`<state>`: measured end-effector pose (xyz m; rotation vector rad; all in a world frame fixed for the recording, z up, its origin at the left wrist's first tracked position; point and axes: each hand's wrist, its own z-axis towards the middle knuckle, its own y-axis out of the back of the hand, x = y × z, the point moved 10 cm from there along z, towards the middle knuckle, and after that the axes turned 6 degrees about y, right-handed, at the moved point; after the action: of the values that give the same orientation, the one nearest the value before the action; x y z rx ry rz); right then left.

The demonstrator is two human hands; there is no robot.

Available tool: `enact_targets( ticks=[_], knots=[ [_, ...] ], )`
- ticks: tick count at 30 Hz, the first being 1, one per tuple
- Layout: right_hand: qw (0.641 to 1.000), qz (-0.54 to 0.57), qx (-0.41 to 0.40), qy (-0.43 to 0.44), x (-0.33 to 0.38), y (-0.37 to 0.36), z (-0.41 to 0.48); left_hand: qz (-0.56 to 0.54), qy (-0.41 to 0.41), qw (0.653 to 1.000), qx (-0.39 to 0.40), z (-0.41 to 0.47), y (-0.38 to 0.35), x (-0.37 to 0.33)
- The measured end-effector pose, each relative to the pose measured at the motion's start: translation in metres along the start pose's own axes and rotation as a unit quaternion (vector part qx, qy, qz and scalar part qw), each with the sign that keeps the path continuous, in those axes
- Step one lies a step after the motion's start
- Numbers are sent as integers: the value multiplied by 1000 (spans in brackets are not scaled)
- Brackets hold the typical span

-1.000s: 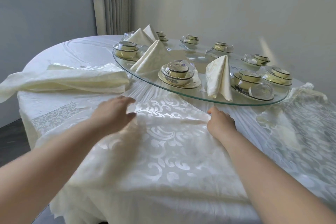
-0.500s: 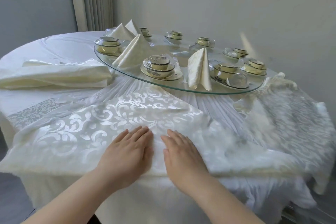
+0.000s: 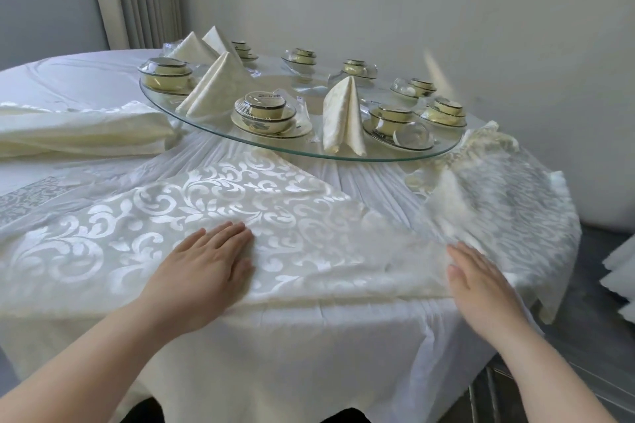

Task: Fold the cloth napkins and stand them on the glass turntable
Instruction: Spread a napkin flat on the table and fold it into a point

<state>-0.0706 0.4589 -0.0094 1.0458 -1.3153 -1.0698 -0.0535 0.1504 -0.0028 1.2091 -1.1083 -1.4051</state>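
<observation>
At the far left a pile of folded cloths [image 3: 79, 129] is laid on the counter [image 3: 309, 347], which is covered by a white tablecloth. Just right of the pile, across the near part of the counter, a patterned napkin [image 3: 220, 203] with shiny scrollwork is spread flat, its far corner pointed toward the glass turntable [image 3: 275, 147]. The left hand [image 3: 206, 268] is pressed palm down on this napkin close to its near edge, with the fingers straight and held together and nothing gripped. Behind it, the turntable is raised above the counter. On its left part a tent-shaped napkin [image 3: 216, 87] is stood upright, and two back napkins [image 3: 194, 46] are seen behind it. Wrapped bowl sets [image 3: 264, 112] are ranged around the rim, and a front napkin [image 3: 343, 117] is stood near the front edge between two of them. Further right, the right hand [image 3: 481, 282] is laid flat on the right end of the patterned napkin, fingers straight, nothing clasped. Beyond it a crumpled cloth [image 3: 498, 189] is heaped near the counter's right edge, partly blurred.
</observation>
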Motion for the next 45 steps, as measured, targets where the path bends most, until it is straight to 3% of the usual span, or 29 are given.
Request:
enact_targets(
  ticks=[4,7,10,13,19,23,26,33,40,43,45],
  knots=[
    [998,-36,-44,-31,7,21,3,-6,-1,1000,-8,0,0,1],
    [991,-7,-105,78,80,39,4,-14,-5,1000,-21,0,-1,2],
    [973,73,-54,210,176,23,-7,-33,-5,999,-33,1,-1,3],
    [962,116,11,248,225,-16,-9,-33,-7,999,-34,0,-1,3],
    [961,72,22,265,231,-44,-4,-37,-40,992,-111,-6,19,3],
    [961,57,17,271,231,-44,-5,-46,-154,978,-129,-31,8,2],
    [960,62,19,271,230,-44,-3,-3,-190,968,-164,-51,4,27],
    [961,63,8,269,230,-41,-4,21,-72,957,-280,-94,45,138],
    [961,60,1,269,232,-39,-6,73,103,964,-233,-101,47,217],
    [962,58,3,266,234,-39,-7,90,98,967,-219,-98,29,214],
    [963,61,3,264,234,-39,-7,91,84,960,-252,-96,23,204]
  ],
)
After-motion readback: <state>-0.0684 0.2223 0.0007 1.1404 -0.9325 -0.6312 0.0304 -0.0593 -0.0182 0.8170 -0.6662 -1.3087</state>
